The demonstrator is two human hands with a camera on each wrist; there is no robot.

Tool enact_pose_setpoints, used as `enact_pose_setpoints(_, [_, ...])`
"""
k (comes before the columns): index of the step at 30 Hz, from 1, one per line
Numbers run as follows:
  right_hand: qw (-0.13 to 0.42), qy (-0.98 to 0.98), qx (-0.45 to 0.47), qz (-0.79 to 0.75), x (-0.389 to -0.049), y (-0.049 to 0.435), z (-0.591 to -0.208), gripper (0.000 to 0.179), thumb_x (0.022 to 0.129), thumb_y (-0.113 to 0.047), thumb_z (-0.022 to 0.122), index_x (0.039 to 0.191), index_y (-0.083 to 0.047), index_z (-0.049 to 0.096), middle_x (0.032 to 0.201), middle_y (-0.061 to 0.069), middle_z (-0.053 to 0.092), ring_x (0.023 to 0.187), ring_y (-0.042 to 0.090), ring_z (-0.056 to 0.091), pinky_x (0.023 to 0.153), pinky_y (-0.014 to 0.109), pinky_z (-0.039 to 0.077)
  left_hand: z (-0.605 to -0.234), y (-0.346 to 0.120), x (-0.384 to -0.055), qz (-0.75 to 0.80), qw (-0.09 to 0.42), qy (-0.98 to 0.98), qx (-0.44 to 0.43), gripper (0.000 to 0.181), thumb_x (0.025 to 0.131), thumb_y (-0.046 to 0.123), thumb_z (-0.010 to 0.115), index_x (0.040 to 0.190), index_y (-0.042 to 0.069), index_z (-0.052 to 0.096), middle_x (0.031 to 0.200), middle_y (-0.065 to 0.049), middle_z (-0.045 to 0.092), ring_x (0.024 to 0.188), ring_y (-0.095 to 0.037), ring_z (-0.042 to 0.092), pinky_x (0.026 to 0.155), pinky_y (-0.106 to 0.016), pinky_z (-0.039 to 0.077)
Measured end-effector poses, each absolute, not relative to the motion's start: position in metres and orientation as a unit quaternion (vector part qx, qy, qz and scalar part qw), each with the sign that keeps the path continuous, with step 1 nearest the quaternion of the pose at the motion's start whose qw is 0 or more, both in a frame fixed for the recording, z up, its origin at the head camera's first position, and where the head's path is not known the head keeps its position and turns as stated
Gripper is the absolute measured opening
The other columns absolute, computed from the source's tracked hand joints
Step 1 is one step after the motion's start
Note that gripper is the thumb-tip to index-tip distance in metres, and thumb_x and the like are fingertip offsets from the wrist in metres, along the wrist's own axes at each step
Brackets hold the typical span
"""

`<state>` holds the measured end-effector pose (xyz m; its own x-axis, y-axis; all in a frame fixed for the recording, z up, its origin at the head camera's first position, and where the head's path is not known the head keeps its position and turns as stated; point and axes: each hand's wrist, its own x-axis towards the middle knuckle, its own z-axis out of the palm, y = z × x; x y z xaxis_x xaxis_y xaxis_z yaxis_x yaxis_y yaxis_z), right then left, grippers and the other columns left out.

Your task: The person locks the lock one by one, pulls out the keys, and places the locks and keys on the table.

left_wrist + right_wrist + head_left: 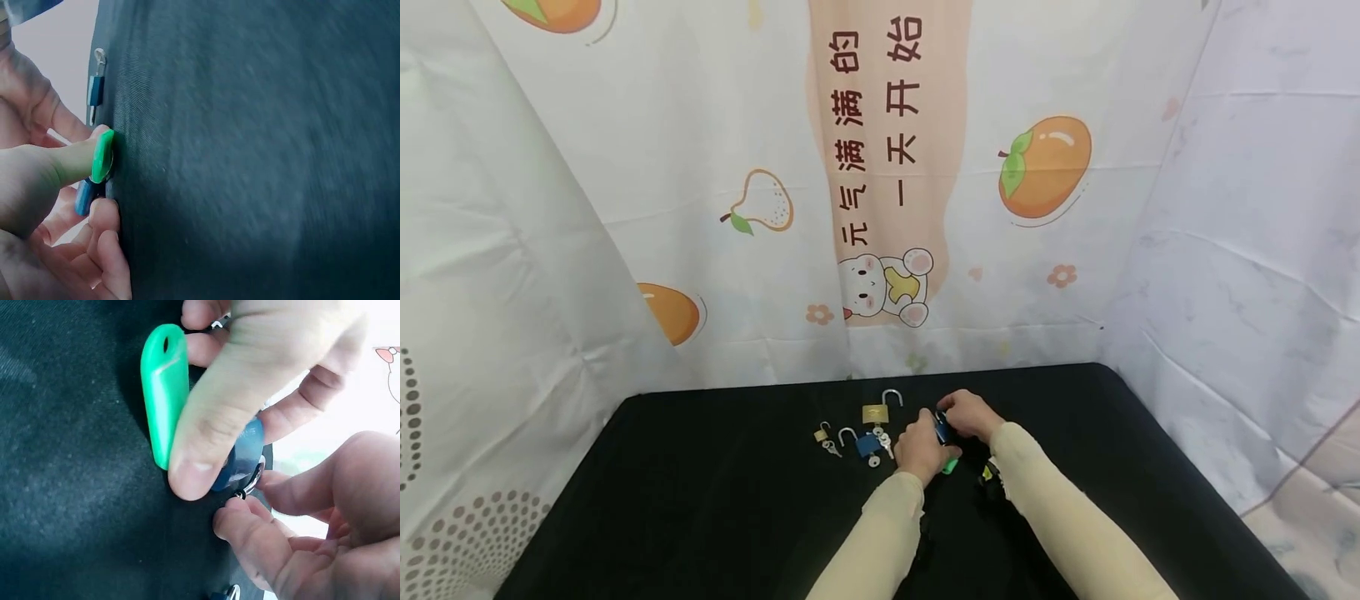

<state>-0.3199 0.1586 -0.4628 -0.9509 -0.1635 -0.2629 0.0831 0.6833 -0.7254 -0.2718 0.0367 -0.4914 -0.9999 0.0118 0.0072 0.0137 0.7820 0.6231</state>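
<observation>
A blue padlock [942, 428] is held between both hands low over the black cloth. My left hand [921, 450] grips its body, the thumb laid across the lower face in the right wrist view. Beside that thumb a green plastic tag [165, 394] sticks out; how it joins the lock is hidden. My right hand [972, 415] pinches the lock's metal shackle [255, 477] between thumb and fingertips. Whether the shackle is seated in the body cannot be told. Nearest on the left lies another blue padlock [868, 444], its shackle raised, with keys.
A brass padlock [875, 413] with raised shackle and keys [886, 440] lies farther back. A small brass padlock [821, 435] sits leftward. By the right sleeve is a yellow-green piece [988, 472]. A small blue item with metal ends [95, 90] stands beyond the hands. Printed curtains surround the black table [715, 500].
</observation>
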Motion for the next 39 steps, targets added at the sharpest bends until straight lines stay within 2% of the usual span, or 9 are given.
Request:
enact_pose_setpoints(3, [0.137,0.916,-0.047,-0.373,-0.319,0.155,-0.462,0.036,0.091,0.004,0.051,0.124,0.003,0.066,0.118,0.019,0.065,0.09,0.025,0.06,0.074,0.036,0.052,-0.491,0.036,-0.27,-0.343,0.014,-0.939,0.01,0.052,0.074,0.033,0.093,0.105,0.012,0.057,0.089,-0.011,0.067,0.071,-0.03,0.064,0.063,-0.046,0.05])
enact_pose_setpoints(6, [0.125,0.922,-0.061,-0.36,-0.32,0.154,-0.461,0.032,0.092,0.003,0.051,0.12,0.003,0.066,0.112,0.017,0.065,0.092,0.026,0.06,0.078,0.038,0.052,-0.491,0.037,-0.27,-0.352,0.023,-0.936,0.02,0.052,0.072,0.031,0.094,0.104,0.013,0.056,0.09,-0.01,0.067,0.072,-0.029,0.064,0.063,-0.046,0.05])
enact_pose_setpoints(11, [0.144,0.912,-0.036,-0.382,-0.319,0.159,-0.463,0.028,0.096,0.0,0.048,0.12,0.003,0.062,0.106,0.016,0.062,0.077,0.022,0.055,0.064,0.031,0.047,-0.494,0.041,-0.268,-0.367,0.016,-0.93,0.021,0.052,0.072,0.028,0.094,0.107,0.013,0.059,0.091,-0.008,0.068,0.073,-0.028,0.064,0.064,-0.044,0.05])
enact_pose_setpoints(14, [0.147,0.908,-0.026,-0.393,-0.319,0.161,-0.464,0.025,0.1,-0.005,0.047,0.119,0.003,0.061,0.103,0.015,0.062,0.071,0.021,0.053,0.061,0.03,0.045,-0.494,0.042,-0.269,-0.366,0.013,-0.93,0.022,0.046,0.073,0.028,0.094,0.105,0.012,0.065,0.088,-0.007,0.068,0.072,-0.027,0.063,0.064,-0.043,0.05])
enact_pose_setpoints(21, [0.125,0.925,-0.053,-0.356,-0.318,0.158,-0.464,0.025,0.105,-0.013,0.045,0.115,0.0,0.064,0.114,0.015,0.064,0.093,0.025,0.06,0.08,0.039,0.05,-0.492,0.04,-0.272,-0.348,0.005,-0.937,0.031,0.034,0.073,0.031,0.092,0.092,0.014,0.07,0.077,-0.002,0.063,0.065,-0.023,0.058,0.059,-0.041,0.048])
enact_pose_setpoints(26, [0.121,0.924,-0.05,-0.359,-0.319,0.161,-0.466,0.028,0.108,-0.018,0.047,0.118,0.001,0.065,0.109,0.014,0.064,0.084,0.023,0.059,0.071,0.035,0.05,-0.492,0.041,-0.271,-0.354,-0.007,-0.935,0.025,0.036,0.075,0.031,0.091,0.096,0.012,0.068,0.081,-0.003,0.065,0.067,-0.024,0.059,0.062,-0.043,0.049])
enact_pose_setpoints(32, [0.139,0.89,-0.028,-0.433,-0.319,0.168,-0.468,0.032,0.109,-0.025,0.047,0.119,0.002,0.063,0.084,0.008,0.058,0.068,0.018,0.054,0.06,0.03,0.046,-0.494,0.044,-0.269,-0.356,-0.005,-0.934,0.015,0.04,0.077,0.029,0.09,0.103,0.011,0.067,0.086,-0.005,0.067,0.07,-0.025,0.062,0.064,-0.043,0.051])
enact_pose_setpoints(36, [0.139,0.866,-0.031,-0.479,-0.317,0.173,-0.462,0.034,0.109,-0.023,0.047,0.125,0.004,0.061,0.081,0.007,0.057,0.072,0.019,0.054,0.065,0.033,0.049,-0.493,0.041,-0.27,-0.368,-0.004,-0.93,0.004,0.04,0.078,0.027,0.089,0.107,0.009,0.069,0.087,-0.006,0.068,0.07,-0.025,0.062,0.064,-0.042,0.051])
enact_pose_setpoints(39, [0.136,0.857,-0.043,-0.495,-0.314,0.175,-0.457,0.036,0.109,-0.023,0.048,0.131,0.004,0.059,0.087,0.008,0.06,0.076,0.02,0.055,0.071,0.037,0.051,-0.491,0.033,-0.271,-0.39,-0.013,-0.921,-0.007,0.029,0.08,0.024,0.087,0.099,0.008,0.071,0.08,-0.003,0.067,0.066,-0.021,0.06,0.062,-0.038,0.049])
